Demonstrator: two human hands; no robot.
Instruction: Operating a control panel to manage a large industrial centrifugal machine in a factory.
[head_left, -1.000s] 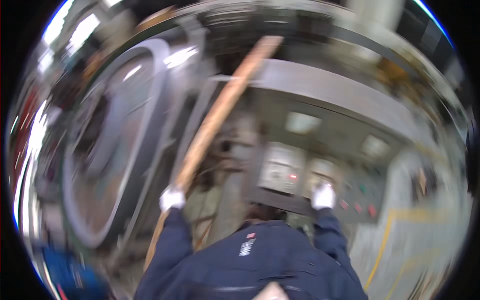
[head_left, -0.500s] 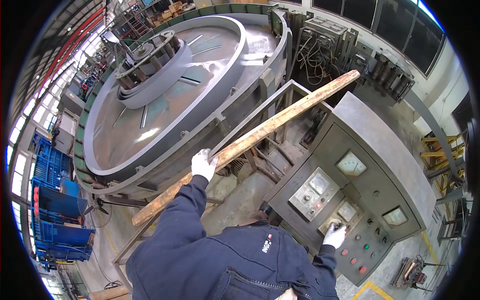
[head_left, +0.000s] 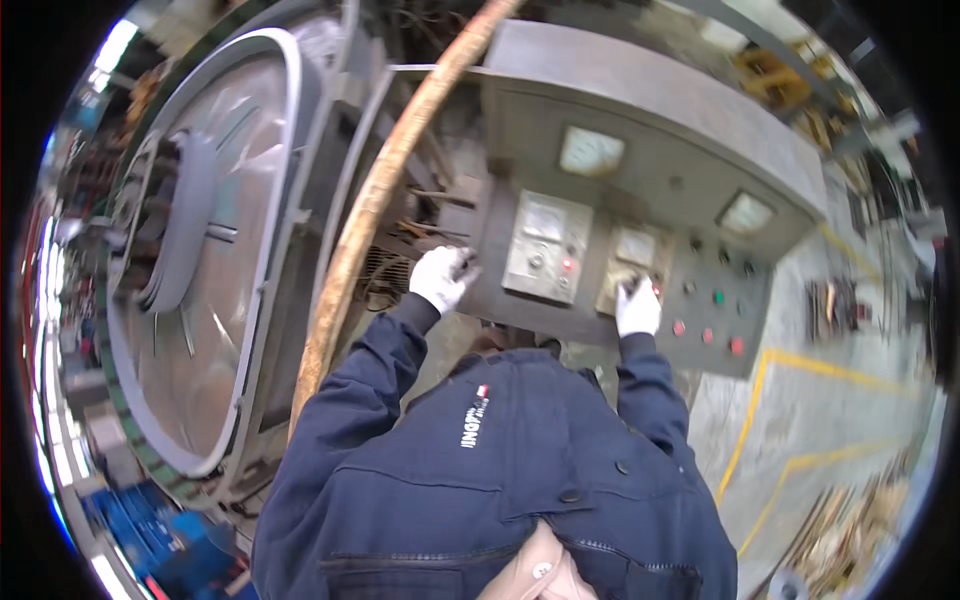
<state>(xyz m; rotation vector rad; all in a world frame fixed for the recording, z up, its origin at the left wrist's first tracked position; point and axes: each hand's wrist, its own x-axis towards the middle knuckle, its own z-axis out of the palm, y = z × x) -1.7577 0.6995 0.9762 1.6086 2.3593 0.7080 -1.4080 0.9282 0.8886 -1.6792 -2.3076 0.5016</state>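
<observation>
My right hand (head_left: 638, 308), in a white glove, has its fingers closed on a dark knob (head_left: 630, 286) of the right-hand, tan control box (head_left: 606, 300). My left hand (head_left: 438, 280), also gloved in white, is just off the left edge of the grey control desk (head_left: 484, 215). Its fingers are loosely bent and somewhat blurred, with nothing visible held in them. Nearest to it on the panel is a pale control box (head_left: 522, 270) with a meter, a knob and a lit red lamp. A long wooden beam (head_left: 365, 200) runs along the left, apart from my left hand.
A large round metal machine (head_left: 255, 215) with a raised rim stands to the left. Gauges (head_left: 592, 151) and red and green buttons (head_left: 719, 297) sit on the desk. Yellow floor lines (head_left: 750, 420) and a pile of scrap wood (head_left: 835, 535) are on the right.
My left hand has left the wooden beam and moved right, toward the desk. My right hand stays at the knob. The view has turned right, bringing the desk to the middle.
</observation>
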